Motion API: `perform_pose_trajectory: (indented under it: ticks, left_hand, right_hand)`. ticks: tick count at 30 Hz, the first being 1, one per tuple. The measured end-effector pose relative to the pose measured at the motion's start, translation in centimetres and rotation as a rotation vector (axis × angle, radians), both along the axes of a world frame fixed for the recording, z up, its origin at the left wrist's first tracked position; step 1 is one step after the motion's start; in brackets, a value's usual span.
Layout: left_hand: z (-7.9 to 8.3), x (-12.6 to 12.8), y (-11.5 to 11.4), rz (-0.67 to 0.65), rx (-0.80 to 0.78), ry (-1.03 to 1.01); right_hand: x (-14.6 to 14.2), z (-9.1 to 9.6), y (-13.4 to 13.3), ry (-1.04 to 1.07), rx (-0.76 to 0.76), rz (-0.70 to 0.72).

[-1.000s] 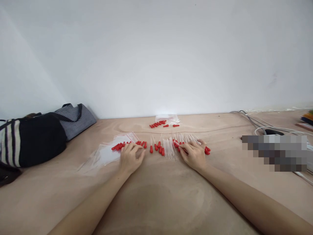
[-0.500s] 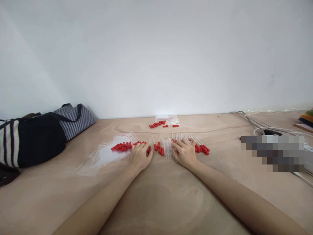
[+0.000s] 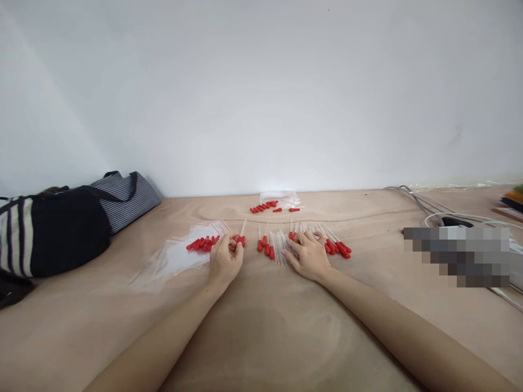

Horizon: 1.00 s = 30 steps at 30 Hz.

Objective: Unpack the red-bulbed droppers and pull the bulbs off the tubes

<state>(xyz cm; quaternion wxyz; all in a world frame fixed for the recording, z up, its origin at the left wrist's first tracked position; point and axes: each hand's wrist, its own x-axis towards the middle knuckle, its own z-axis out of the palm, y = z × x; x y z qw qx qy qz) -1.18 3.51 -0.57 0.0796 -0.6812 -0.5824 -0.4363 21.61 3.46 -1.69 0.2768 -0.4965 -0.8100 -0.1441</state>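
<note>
Left hand [image 3: 224, 264], shifted leftward, curls at a red-bulbed dropper [image 3: 243, 227], now apart from neighbouring droppers [image 3: 267, 250], suggesting separation; clamping cannot be told. Right hand [image 3: 311, 257], fingers apart, overlies clear tubes [image 3: 279, 249]. Beyond: loose red bulbs [image 3: 262, 208].

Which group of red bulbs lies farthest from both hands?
The group of red bulbs nearest the wall; all others lie closer to the left hand or right hand.
</note>
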Motion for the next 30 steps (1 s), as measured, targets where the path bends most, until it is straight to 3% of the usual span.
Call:
perform_pose_trajectory:
  ticks: [5,11,16,21,30]
  left_hand:
    - [0.1,0.2,-1.0,-0.180,0.054,-0.043]
    - [0.3,1.1,-2.4,-0.533,0.145,0.322]
    - [0.6,2.4,-3.2,-0.714,0.272,0.449]
    - [0.3,2.9,-3.3,-0.736,0.249,0.437]
    - [0.2,3.2,-3.4,-0.587,0.115,0.546]
  right_hand:
    - [1.3,0.0,-0.7,0.058,0.012,0.088]
    - [2.2,-0.1,-2.3,0.223,0.249,0.116]
    - [1.6,0.1,-2.9,0.085,0.270,0.297]
    - [1.1,0.0,-3.1,0.046,0.248,0.327]
    - [1.2,0.1,-3.3,-0.030,0.271,0.366]
